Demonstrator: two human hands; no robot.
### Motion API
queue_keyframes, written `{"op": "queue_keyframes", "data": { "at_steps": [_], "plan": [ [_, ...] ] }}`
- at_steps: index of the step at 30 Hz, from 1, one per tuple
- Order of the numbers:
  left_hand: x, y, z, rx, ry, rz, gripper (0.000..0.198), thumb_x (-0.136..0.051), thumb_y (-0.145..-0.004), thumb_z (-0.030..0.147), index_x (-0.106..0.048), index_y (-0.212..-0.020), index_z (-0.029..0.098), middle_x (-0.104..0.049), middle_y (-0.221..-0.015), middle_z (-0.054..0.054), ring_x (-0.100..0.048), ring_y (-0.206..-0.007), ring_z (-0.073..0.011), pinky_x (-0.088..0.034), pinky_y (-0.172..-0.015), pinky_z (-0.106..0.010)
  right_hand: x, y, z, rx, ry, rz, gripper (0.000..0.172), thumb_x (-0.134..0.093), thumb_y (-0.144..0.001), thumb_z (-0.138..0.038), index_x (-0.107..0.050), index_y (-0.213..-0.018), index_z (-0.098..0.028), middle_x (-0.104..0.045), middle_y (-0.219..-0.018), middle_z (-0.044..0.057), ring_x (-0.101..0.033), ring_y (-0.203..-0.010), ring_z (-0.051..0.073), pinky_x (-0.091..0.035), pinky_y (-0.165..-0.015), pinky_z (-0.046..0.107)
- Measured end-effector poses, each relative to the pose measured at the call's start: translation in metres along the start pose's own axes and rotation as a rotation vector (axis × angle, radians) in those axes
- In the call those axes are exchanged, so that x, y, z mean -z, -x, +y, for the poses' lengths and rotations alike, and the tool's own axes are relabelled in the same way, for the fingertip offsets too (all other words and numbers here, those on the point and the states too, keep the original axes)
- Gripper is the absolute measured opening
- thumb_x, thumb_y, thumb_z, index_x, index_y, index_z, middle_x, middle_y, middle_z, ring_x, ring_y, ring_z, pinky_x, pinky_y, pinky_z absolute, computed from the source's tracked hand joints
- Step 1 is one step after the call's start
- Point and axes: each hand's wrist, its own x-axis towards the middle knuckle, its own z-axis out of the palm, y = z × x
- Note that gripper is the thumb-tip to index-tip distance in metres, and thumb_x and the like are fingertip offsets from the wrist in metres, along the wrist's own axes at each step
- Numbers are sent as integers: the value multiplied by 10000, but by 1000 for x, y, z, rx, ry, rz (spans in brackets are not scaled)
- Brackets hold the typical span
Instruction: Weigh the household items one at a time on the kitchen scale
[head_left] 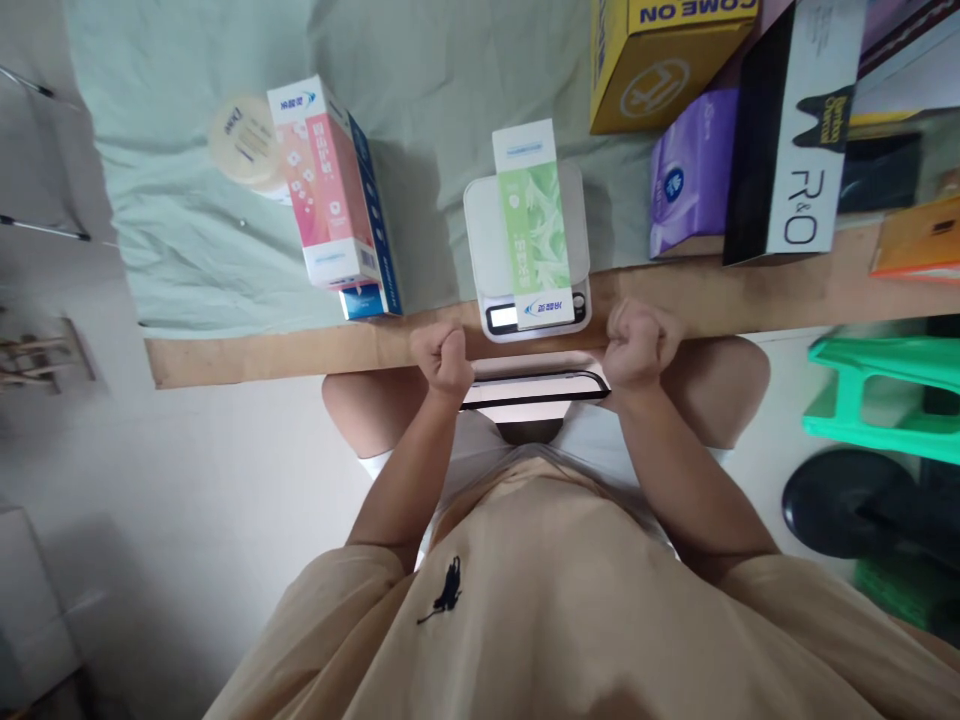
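Fists rest at the near edge of the wooden table (285, 355): the left hand (444, 360) and right hand (637, 345) both have their fingers curled tight together, at either end of a black-rimmed device (534, 390) lying just below the edge. Whether they grip it cannot be told. Between and just beyond them, a green box (534, 230) lies on a white scale (480, 230); a pink box (330, 190) stands to the left.

Camera: one, worn on the head.
Direction: straight down past the chest, picture upside down.
Nearness: close over the worktop (315, 355) edge.
Shared view: none.
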Motion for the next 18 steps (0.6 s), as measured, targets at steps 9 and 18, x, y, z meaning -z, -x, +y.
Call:
{"op": "queue_keyframes", "data": {
  "at_steps": [9, 18],
  "plan": [
    [-4, -12, 15, -144, -131, -190, 698, -523, -987, 553, -219, -508, 146, -165, -469, 22, -151, -461, -43, -118, -523, -327, -4, 1, 0, 31, 10, -29, 614, -496, -991, -511, -223, -558, -172, -211, -536, -7, -235, -510, 76, -155, -561, 289],
    [-6, -12, 14, -203, -228, -225, 643, -447, -1021, 509, -258, -523, 150, -208, -470, 12, -192, -468, -59, -150, -536, -333, -9, -6, -7, 31, 86, -87, 698, -454, -998, -640, -162, -565, -177, -166, -538, -5, -167, -518, 74, -146, -542, 290]
  ]
}}
